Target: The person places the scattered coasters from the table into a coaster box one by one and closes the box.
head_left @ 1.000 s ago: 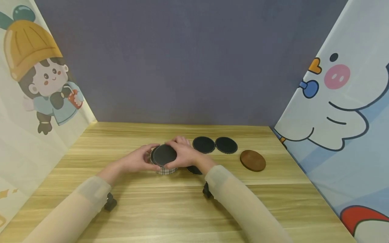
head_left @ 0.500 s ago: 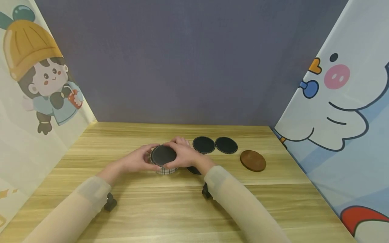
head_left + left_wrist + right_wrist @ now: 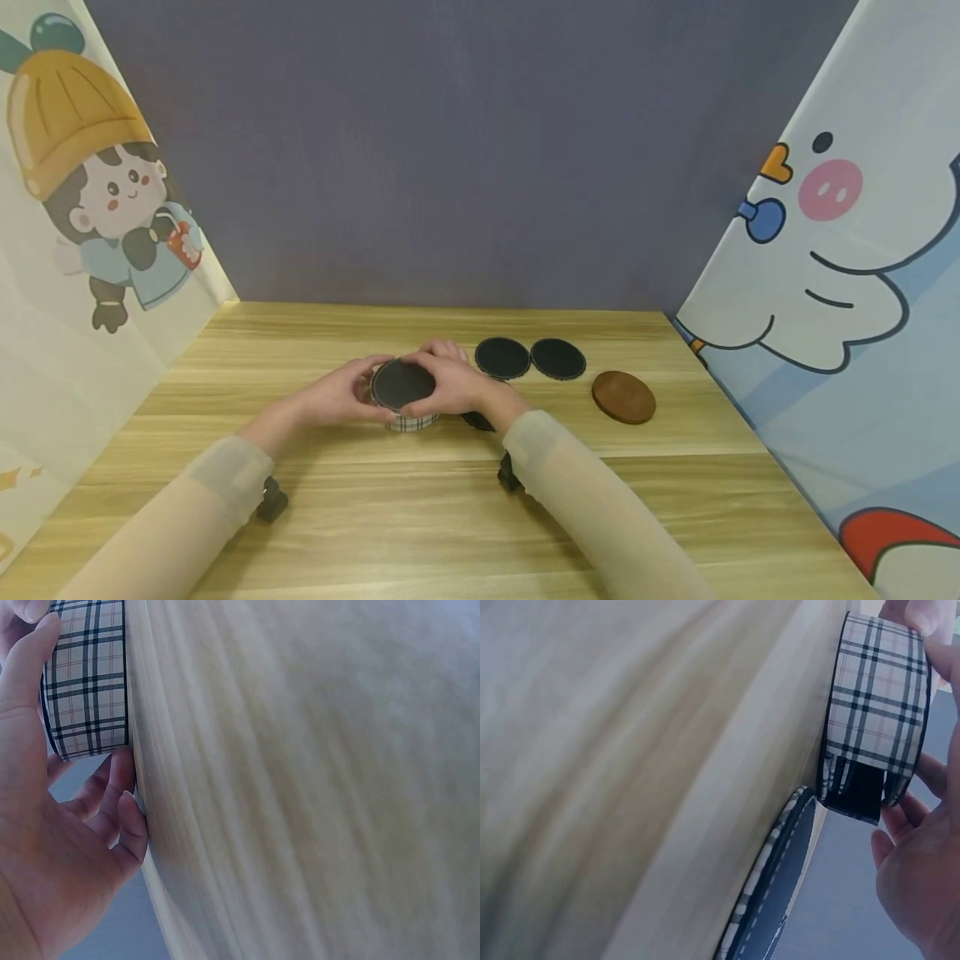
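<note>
A round plaid coaster holder (image 3: pixel 411 423) stands on the wooden table with a black coaster (image 3: pixel 400 384) lying over its top. My left hand (image 3: pixel 341 395) grips the holder's left side, thumb in front and fingers behind, as the plaid wall (image 3: pixel 86 682) in the left wrist view confirms. From the right, my right hand (image 3: pixel 459 383) holds the coaster by its edge, with fingers at the top rim. A slot shows in the holder's side in the right wrist view. Another black coaster (image 3: pixel 480 420) lies partly hidden under my right wrist.
Two black stitched coasters (image 3: pixel 502 357) lie side by side behind my right hand. To the right rests a brown round disc (image 3: pixel 624 397). A dark panel (image 3: pixel 450 167) closes the back of the table, and printed cartoon panels (image 3: pixel 832 192) stand at both sides.
The black coaster on top has slid slightly left and now lines up with the holder's rim. My right hand moved a little left with it; my left hand stayed in place.
</note>
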`<state>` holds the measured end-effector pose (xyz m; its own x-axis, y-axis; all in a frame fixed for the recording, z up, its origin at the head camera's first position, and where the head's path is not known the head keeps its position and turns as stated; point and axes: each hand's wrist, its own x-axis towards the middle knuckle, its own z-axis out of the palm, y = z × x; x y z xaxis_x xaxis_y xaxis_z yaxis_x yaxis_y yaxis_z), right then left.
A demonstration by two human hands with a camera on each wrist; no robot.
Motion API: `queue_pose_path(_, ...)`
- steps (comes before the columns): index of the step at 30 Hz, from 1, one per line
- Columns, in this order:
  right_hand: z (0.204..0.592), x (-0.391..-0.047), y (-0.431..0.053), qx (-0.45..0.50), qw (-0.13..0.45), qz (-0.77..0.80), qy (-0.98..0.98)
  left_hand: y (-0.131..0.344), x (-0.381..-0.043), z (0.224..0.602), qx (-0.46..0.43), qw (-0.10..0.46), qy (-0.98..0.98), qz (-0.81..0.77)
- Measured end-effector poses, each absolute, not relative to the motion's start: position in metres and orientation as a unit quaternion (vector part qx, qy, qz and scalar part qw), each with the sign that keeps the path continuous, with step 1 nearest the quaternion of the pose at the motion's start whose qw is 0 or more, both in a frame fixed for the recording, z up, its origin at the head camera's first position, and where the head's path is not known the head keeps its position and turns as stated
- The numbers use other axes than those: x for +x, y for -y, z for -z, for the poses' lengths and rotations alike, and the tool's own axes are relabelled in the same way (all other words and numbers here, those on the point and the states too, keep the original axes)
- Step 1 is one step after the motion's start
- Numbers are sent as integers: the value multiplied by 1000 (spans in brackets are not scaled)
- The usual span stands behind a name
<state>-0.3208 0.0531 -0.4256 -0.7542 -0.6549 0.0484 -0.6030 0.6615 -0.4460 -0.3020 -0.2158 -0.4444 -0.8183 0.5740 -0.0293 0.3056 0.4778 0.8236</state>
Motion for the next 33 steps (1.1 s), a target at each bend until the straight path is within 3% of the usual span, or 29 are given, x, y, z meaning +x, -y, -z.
queue_pose_path(23,421,-317,-63,-344,78,227,-908,215,-301,445,240,165,-850,-439)
queue_pose_path(33,411,-309,-87,-348,50,253,-901,215,-301,445,250,147,-850,-440)
